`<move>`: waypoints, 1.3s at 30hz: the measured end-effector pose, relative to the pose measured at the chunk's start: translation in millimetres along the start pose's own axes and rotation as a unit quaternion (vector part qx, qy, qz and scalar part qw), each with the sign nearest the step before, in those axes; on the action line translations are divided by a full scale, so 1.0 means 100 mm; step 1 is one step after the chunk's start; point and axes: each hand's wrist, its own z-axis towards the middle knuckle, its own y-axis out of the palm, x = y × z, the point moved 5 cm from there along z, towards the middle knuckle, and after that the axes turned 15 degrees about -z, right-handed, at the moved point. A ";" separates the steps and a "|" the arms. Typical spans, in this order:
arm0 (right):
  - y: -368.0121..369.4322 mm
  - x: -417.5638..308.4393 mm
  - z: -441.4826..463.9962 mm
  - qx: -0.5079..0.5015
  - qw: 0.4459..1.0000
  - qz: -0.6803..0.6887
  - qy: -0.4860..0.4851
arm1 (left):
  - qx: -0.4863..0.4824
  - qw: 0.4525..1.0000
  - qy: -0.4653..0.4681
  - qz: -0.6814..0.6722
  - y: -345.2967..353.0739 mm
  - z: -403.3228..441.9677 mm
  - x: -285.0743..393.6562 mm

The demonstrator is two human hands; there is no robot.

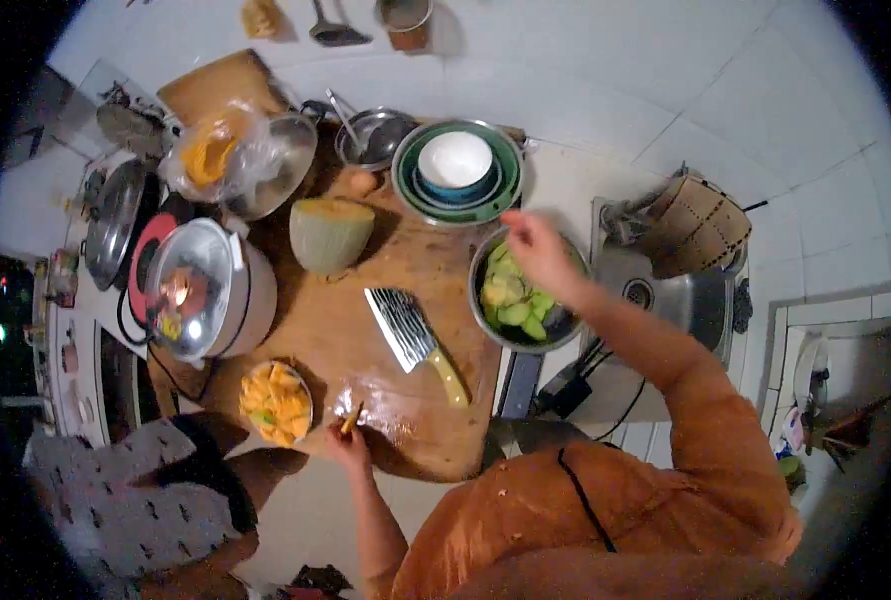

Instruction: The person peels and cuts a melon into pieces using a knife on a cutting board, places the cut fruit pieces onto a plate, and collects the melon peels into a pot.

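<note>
My left hand [346,444], at the front edge of the wooden board, is closed on a small, thin orange-brown piece [353,416]; its kind is unclear. My right hand [539,252] is over the metal bowl [477,312] of green peels [517,305]. Its fingers are somewhat blurred but look apart, and I see nothing in them. Between my hands, a cleaver [405,330] with a yellow handle lies flat on the board. To the left of my left hand is a bowl of orange melon chunks [277,402]. A cut melon [331,236] rests farther back.
A pot with a shiny lid [190,285] stands left. Stacked bowls [455,160], a small pan with a spoon [375,135] and an egg-like round thing [362,182] are at the back. Right is a sink [700,310] with a basket [695,225]. Another person [145,490] stands at lower left.
</note>
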 end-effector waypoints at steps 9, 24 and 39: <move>-0.23 1.48 1.92 0.169 0.924 -0.337 0.067 | -0.073 0.997 -0.039 0.002 0.00 0.04 0.20; -0.17 1.99 1.96 0.120 0.980 0.003 0.156 | -0.084 0.981 -0.010 0.175 0.09 0.06 0.49; -0.59 0.65 -0.59 -0.012 0.943 -0.331 -0.021 | -0.012 0.994 -0.086 0.071 -0.10 0.21 -0.24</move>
